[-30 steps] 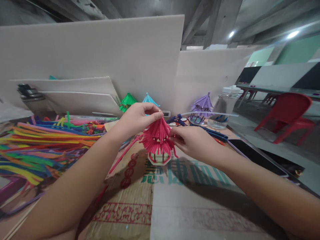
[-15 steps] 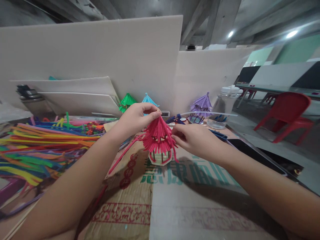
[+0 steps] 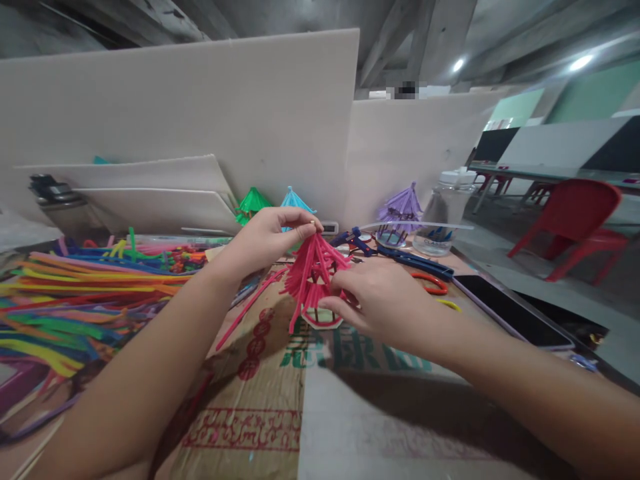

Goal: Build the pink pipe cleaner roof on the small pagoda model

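A pink-red model pavilion [image 3: 316, 267] with a pointed two-tier roof of fuzzy pipe cleaners stands upright on a small pale octagonal base. The peak of its roof is pinched between the thumb and fingers of my left hand [image 3: 283, 233]. Curled against the roof's right side is my right hand [image 3: 373, 297], its thumb and forefinger around the lower roof edge; their exact contact is partly hidden. One longer pink strand hangs down at the model's front left. On the cardboard to the left lie loose pink pipe cleaners [image 3: 250, 308].
Many coloured pipe cleaners [image 3: 100, 280] are heaped at left. Green [image 3: 254, 202], blue [image 3: 291, 199] and purple [image 3: 400, 207] models stand behind, near a glue gun [image 3: 353, 239] and a clear bottle [image 3: 445, 213]. Orange-handled scissors [image 3: 431, 283] and a phone [image 3: 510, 310] lie right.
The pavilion has turned, and its long hanging strand has swung from the right side to the front left. My right hand has moved left and down against the roof; my left stays at the peak.
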{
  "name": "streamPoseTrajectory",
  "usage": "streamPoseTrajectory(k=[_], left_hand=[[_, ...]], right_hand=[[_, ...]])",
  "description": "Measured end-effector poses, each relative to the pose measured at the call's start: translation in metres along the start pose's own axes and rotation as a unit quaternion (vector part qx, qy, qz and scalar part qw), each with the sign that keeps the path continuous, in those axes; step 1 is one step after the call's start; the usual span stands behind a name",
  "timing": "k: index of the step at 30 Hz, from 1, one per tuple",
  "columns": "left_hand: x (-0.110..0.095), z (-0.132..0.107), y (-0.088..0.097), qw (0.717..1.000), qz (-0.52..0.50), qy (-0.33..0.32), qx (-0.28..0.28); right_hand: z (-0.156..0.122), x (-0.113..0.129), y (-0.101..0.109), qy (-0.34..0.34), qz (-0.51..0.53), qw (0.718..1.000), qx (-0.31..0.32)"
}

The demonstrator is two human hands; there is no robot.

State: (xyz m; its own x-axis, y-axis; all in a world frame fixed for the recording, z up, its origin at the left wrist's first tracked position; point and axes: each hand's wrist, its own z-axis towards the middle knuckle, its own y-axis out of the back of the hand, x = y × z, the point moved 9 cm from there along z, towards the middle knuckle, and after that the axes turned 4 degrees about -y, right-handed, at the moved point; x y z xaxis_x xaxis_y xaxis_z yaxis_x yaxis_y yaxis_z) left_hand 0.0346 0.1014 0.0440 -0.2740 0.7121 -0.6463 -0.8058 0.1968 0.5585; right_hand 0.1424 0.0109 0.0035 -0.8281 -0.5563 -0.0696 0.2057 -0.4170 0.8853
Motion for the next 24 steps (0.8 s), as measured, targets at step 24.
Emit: streamPoseTrajectory(k=[24], left_hand=[[-0.037, -0.007, 0.0, 0.982, 0.168, -0.073, -0.048]], right_hand=[[0.002, -0.003, 0.003, -0.016, -0.053, 0.996, -0.065]])
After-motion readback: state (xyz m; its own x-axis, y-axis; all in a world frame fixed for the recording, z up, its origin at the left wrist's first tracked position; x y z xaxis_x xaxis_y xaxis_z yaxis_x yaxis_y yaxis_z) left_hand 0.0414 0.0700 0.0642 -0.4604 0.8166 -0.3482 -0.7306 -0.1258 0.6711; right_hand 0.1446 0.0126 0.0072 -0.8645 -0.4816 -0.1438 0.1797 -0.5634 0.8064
